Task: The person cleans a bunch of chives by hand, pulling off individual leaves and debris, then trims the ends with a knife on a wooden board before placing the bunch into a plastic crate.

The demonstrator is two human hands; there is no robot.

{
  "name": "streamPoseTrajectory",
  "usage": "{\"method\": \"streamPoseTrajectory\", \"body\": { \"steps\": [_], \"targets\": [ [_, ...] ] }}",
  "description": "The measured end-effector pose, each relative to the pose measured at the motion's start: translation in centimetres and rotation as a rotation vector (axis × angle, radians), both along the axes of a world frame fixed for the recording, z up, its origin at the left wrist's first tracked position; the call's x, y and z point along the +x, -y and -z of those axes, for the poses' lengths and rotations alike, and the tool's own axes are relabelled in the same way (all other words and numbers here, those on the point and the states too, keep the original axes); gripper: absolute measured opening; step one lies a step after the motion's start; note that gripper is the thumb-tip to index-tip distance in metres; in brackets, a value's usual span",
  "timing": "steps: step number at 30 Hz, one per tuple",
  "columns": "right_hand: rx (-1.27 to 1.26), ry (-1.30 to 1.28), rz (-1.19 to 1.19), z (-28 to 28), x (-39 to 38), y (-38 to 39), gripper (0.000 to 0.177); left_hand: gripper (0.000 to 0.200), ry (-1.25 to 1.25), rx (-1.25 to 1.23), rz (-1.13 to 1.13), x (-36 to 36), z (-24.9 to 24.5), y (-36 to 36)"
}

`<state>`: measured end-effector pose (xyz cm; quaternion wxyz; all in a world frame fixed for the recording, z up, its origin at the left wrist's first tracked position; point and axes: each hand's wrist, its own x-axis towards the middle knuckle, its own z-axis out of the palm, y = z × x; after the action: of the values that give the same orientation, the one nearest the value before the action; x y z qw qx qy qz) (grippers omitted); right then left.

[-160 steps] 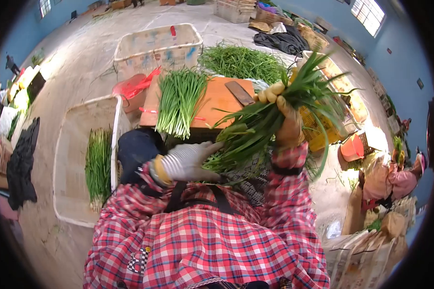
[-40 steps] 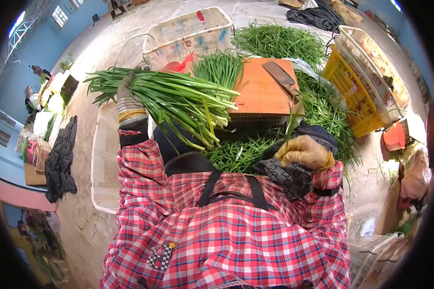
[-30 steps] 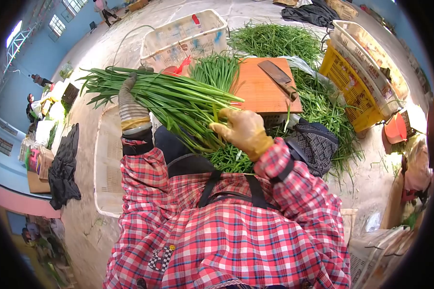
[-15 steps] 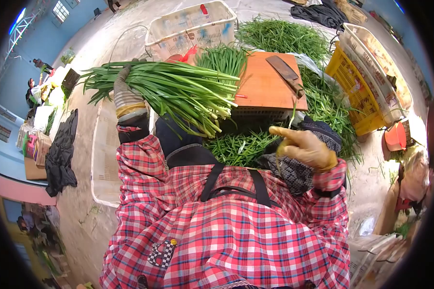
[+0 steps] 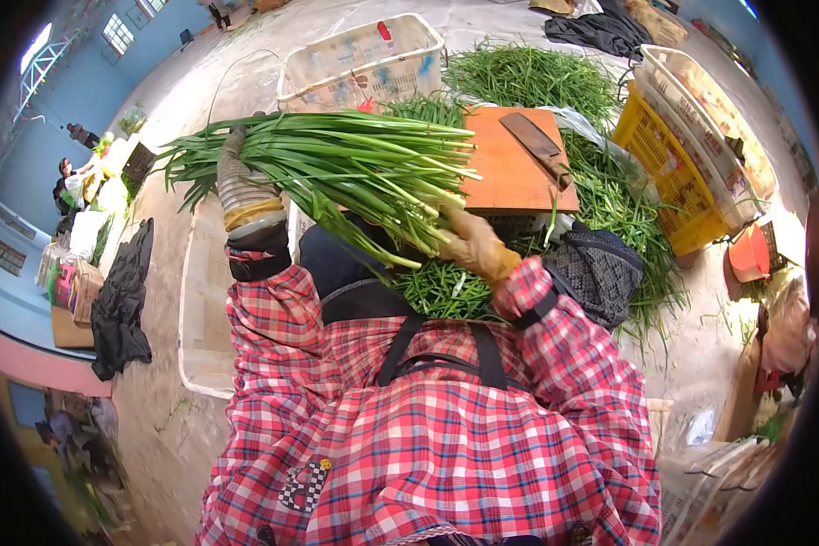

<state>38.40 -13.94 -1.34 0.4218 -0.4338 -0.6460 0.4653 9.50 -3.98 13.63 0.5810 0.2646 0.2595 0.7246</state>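
Note:
A large bunch of garlic chives (image 5: 355, 159) lies across my left forearm side, leaves to the left and pale cut stalks to the right. My gloved left hand (image 5: 239, 168) is closed round the leafy part; its fingers are mostly hidden under the leaves. At the stalk ends, my right hand (image 5: 482, 247), in a yellowish glove, has its fingers closed on some of the stalks. Just beyond it stands an orange board (image 5: 505, 173), with a cleaver (image 5: 535, 146) lying on its right part. Loose green trimmings (image 5: 446, 289) lie below the board.
A white crate (image 5: 364, 73) stands behind the board, and a heap of greens (image 5: 537, 82) lies beside it. Yellow and white crates (image 5: 669, 164) are stacked at right near a red bowl (image 5: 748, 257). A low white crate (image 5: 205, 309) sits at left. People work far left.
My right hand has moved left from beside the board to the stalk ends and now touches them. The chives, still in my left hand, have shifted slightly to the right.

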Motion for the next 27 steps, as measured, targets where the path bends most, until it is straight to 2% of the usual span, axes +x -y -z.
{"method": "streamPoseTrajectory", "body": {
  "steps": [1, 2, 3, 4, 5, 6, 7, 8, 10, 11, 12, 13, 14, 17, 20, 22, 24, 26, 27],
  "targets": [
    [-0.019, 0.276, 0.173, 0.9, 1.0, -0.2, 0.037, 0.036, 0.003, 0.002, -0.01, -0.2, -0.1, -0.1],
    [0.161, 0.191, 0.189, -1.2, 2.3, 1.9, 0.027, 0.036, 0.011, -0.015, -0.058, -0.4, -0.3, -0.2],
    [-0.061, 0.051, 0.136, -0.9, 4.8, 2.3, 0.021, 0.036, 0.018, -0.033, -0.105, -0.6, -0.4, -0.5],
    [-0.04, -0.068, 0.129, -2.8, 6.2, 3.9, 0.02, 0.036, 0.019, -0.033, -0.116, -1.1, -0.3, -0.9],
    [0.157, 0.2, 0.184, -4.1, 7.8, 5.2, 0.02, 0.036, 0.047, -0.027, -0.137, -1.8, 0.1, -1.5],
    [0.05, 0.294, 0.19, -1.4, 10.4, 4.9, 0.02, 0.035, 0.077, -0.018, -0.157, -2.2, 0.2, -1.8],
    [-0.092, 0.338, 0.136, -3.1, 11.1, 6.9, 0.02, 0.034, 0.107, -0.033, -0.157, -2.0, 0.0, -1.6],
    [-0.088, 0.343, 0.13, -2.5, 11.0, 7.4, 0.02, 0.034, 0.112, -0.03, -0.162, -1.9, 0.3, -1.9],
    [-0.153, 0.771, 0.043, -0.8, 11.1, 7.6, 0.02, 0.033, 0.055, 0.025, -0.168, -1.2, 0.8, -2.6],
    [-0.152, 0.778, 0.046, 0.4, 11.6, 7.3, 0.02, 0.032, 0.093, -0.006, -0.117, -1.0, 0.7, -2.6],
    [-0.047, 0.831, 0.098, 2.1, 12.1, 6.9, 0.02, 0.032, 0.098, -0.008, -0.115, -0.8, 0.6, -2.3],
    [0.058, 0.88, 0.151, 2.6, 12.3, 6.8, 0.02, 0.032, 0.083, 0.004, -0.116, -0.6, 0.6, -2.1],
    [0.059, 0.882, 0.151, 2.7, 12.7, 6.9, 0.02, 0.032, 0.069, 0.019, -0.12, -0.3, 0.5, -2.1],
    [0.035, 0.692, 0.21, 0.3, 12.9, 7.3, 0.022, 0.032, 0.103, 0.003, -0.2, -0.4, 0.5, -1.9],
    [0.126, 0.738, 0.338, -0.2, 14.8, 7.9, 0.023, 0.032, 0.109, 0.036, -0.179, -2.2, 1.5, -3.5],
    [0.136, 0.847, 0.428, -0.7, 17.0, 9.1, 0.024, 0.033, 0.151, -0.006, -0.202, -2.0, 0.2, -2.3],
    [-0.378, 0.84, 0.342, -3.9, 16.3, 10.5, 0.029, 0.033, 0.187, -0.048, -0.243, -2.6, -0.3, -2.1],
    [-0.122, 1.115, 0.15, -5.3, 13.6, 10.5, 0.048, 0.034, 0.121, 0.044, -0.301, -3.2, 0.2, -3.0],
    [-0.049, 0.827, 0.056, -5.5, 11.8, 10.1, 0.057, 0.034, 0.094, 0.038, -0.216, -3.1, 0.0, -2.6]
  ]
}}
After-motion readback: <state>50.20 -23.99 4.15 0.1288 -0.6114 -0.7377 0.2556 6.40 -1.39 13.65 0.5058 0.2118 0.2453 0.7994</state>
